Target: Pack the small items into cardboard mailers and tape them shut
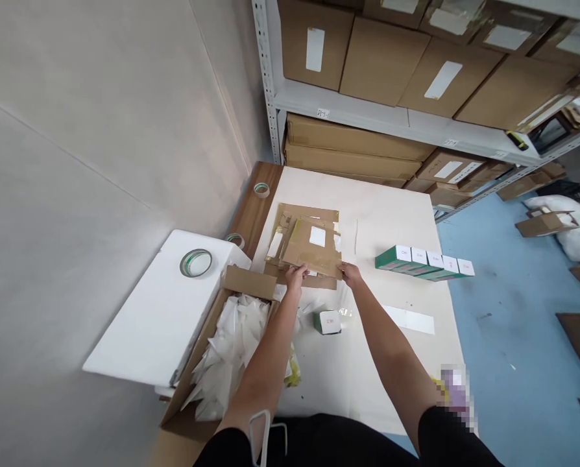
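Both my hands grip the near edge of a flat piece of cardboard with a white label on it. My left hand pinches its near left part, and my right hand has the near right corner. Under it lie more flattened cardboard pieces with tape and labels. Just nearer to me, between my forearms, a small green and white box stands on the white table. A row of several similar green and white boxes is to the right of my right hand.
An open carton full of white plastic bags stands at the left. Tape rolls lie on a white foam block and a brown board. Shelving with cartons rises behind the table. A white strip lies at the right.
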The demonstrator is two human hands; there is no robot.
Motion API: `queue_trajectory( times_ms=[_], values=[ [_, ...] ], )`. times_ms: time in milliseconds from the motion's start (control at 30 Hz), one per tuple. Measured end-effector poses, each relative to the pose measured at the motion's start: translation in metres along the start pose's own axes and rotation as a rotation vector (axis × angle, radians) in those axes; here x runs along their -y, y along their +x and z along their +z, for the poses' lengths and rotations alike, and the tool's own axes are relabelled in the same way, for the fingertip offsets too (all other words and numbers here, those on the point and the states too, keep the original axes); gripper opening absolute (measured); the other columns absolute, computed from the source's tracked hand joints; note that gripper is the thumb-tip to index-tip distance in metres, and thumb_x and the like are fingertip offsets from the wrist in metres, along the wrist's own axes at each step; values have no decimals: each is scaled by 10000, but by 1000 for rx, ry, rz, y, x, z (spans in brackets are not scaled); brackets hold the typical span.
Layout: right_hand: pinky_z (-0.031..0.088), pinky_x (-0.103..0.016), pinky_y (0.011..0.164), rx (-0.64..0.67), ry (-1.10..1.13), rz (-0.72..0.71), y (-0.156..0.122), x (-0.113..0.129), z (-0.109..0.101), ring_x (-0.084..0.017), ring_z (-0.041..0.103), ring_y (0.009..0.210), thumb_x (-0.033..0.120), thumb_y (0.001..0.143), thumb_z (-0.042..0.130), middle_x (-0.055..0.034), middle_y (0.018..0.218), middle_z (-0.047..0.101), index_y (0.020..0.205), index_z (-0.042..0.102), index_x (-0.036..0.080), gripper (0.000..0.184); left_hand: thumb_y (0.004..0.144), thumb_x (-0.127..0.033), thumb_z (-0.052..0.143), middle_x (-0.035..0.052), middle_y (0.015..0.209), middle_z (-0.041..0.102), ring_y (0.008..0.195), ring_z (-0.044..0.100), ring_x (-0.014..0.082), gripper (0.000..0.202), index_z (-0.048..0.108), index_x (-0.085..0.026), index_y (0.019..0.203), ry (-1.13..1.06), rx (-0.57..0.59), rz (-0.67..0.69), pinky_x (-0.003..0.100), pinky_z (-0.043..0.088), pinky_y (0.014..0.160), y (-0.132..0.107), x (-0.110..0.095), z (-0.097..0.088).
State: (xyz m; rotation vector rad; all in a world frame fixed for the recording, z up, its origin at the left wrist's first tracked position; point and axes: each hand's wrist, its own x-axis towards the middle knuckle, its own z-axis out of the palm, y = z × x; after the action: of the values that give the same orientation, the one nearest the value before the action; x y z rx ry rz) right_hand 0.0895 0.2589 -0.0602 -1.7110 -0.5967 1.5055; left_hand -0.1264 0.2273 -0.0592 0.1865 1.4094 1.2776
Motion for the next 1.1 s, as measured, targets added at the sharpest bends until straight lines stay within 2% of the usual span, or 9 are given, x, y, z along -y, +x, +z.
queue_trajectory(
  times_ms=[100, 200, 333, 500, 667, 767, 867, 1000, 1100],
  values=[
    [526, -288, 636, -15, 83, 37, -20, 15, -27, -185, 674, 712, 200, 564, 801, -18, 777, 715, 907, 621, 208, 388, 566, -270, 880, 59, 763, 733, 789, 717, 203, 292, 676, -179, 755, -18, -15, -3, 276, 526, 669, -9, -13, -4],
    [519, -282, 651, -15, 125, -16, -46, 25, -60, -186, 686, 747, 225, 545, 826, 2, 805, 718, 981, 621, 224, 482, 593, -255, 823, 55, 949, 773, 865, 713, 191, 367, 748, -210, 950, 29, -7, -6, 255, 493, 672, -14, -24, -8],
    [523, -299, 685, -23, 94, -171, -85, 34, -105, -188, 684, 782, 300, 544, 860, 40, 799, 676, 1044, 616, 252, 558, 642, -248, 757, 75, 1054, 775, 930, 717, 206, 493, 745, -216, 1134, 278, 162, -10, 235, 460, 649, -32, -24, -5],
    [548, -344, 701, -38, 24, -339, -139, 47, -154, -207, 671, 775, 335, 530, 850, 31, 798, 655, 1068, 615, 236, 596, 652, -183, 708, 61, 945, 759, 782, 708, 186, 694, 650, -229, 1342, 444, 418, 95, 245, 490, 621, -83, -18, 9],
    [564, -348, 716, 11, -4, -382, -198, 44, -199, -206, 680, 803, 324, 566, 792, 23, 819, 658, 1128, 654, 228, 586, 632, -151, 749, 71, 962, 753, 827, 721, 205, 618, 678, -201, 1243, 443, 448, 261, 286, 555, 707, -148, -15, 15],
    [565, -334, 701, 59, -1, -376, -230, 24, -231, -197, 679, 786, 288, 566, 771, 23, 805, 658, 1090, 675, 224, 537, 671, -225, 800, 106, 1062, 765, 924, 736, 233, 509, 713, -196, 1172, 439, 433, 284, 312, 578, 750, -191, -5, 9],
    [556, -314, 667, 44, -37, -380, -255, -11, -268, -182, 666, 730, 261, 567, 745, 34, 755, 635, 1042, 676, 217, 481, 668, -305, 864, 136, 1128, 764, 974, 741, 254, 482, 743, -189, 1120, 444, 427, 263, 319, 583, 751, -239, 18, -2],
    [552, -308, 633, -18, -139, -407, -279, -72, -308, -172, 641, 667, 271, 604, 690, 36, 739, 621, 1027, 672, 213, 428, 606, -357, 932, 110, 1060, 763, 891, 739, 231, 554, 759, -204, 1110, 480, 437, 254, 309, 572, 712, -303, 57, -22],
    [560, -315, 646, -53, -273, -455, -293, -113, -322, -181, 651, 666, 285, 641, 640, 32, 747, 636, 1058, 670, 208, 425, 569, -321, 939, 66, 970, 743, 802, 717, 199, 608, 763, -216, 1141, 531, 429, 277, 300, 565, 687, -344, 81, -36]
  ],
)
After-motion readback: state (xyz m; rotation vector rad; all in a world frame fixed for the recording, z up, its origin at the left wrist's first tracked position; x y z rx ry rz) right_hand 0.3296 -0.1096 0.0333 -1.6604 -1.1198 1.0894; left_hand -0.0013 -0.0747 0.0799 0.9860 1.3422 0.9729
